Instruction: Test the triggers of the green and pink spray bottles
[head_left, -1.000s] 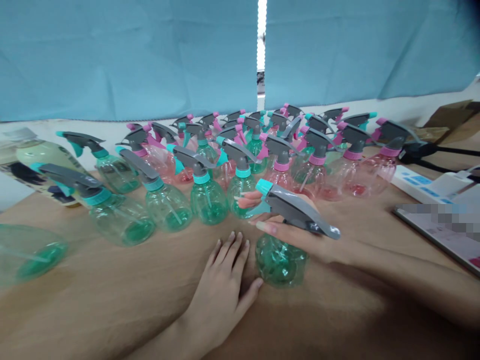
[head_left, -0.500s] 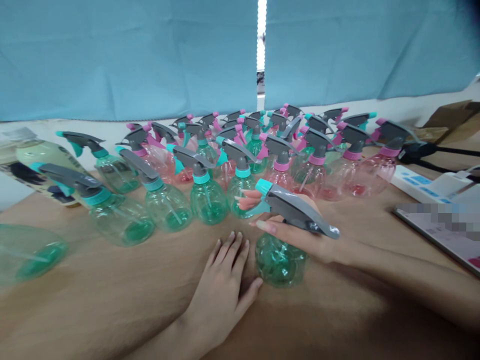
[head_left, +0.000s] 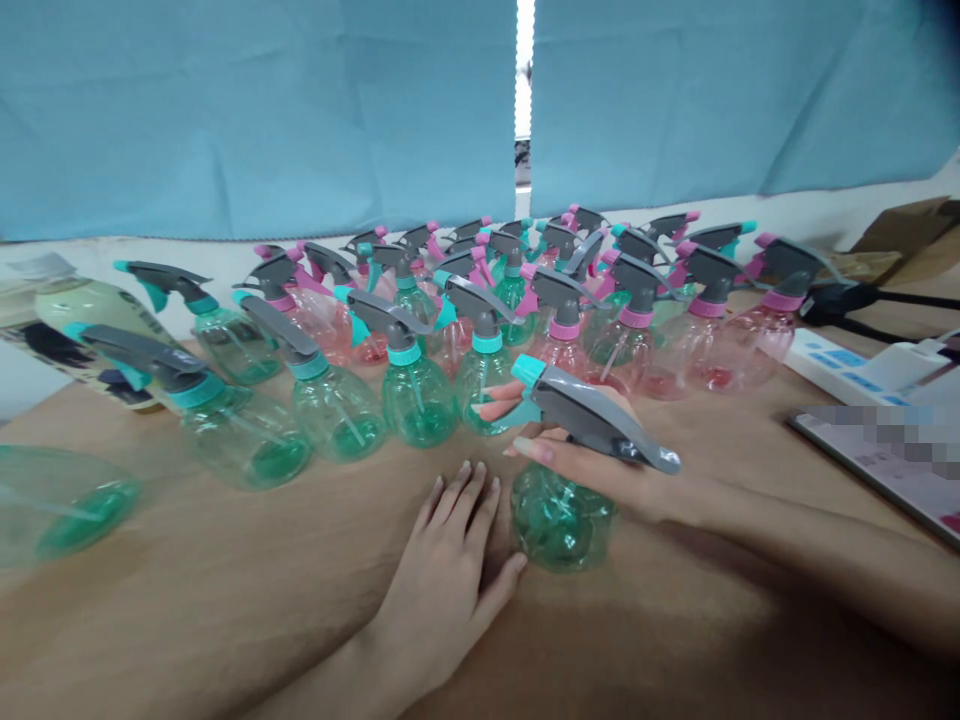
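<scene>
My left hand (head_left: 450,580) lies flat on the brown table (head_left: 247,590), its fingers spread and nothing in it. To its right stands a green spray bottle (head_left: 564,520) with a grey and turquoise trigger head (head_left: 600,415). My right hand (head_left: 615,475) is wrapped round the neck of this bottle, just under the head, which hides part of the fingers. The left thumb tip is close to the bottle's base. Behind the hands, a green spray bottle (head_left: 418,400) with a turquoise collar is the nearest of a row.
Several green and pink spray bottles (head_left: 697,350) crowd the back of the table. At the far left are a cream bottle (head_left: 97,310) and part of a green bottle (head_left: 67,505). A power strip (head_left: 840,365) and a flat device (head_left: 885,460) lie at the right.
</scene>
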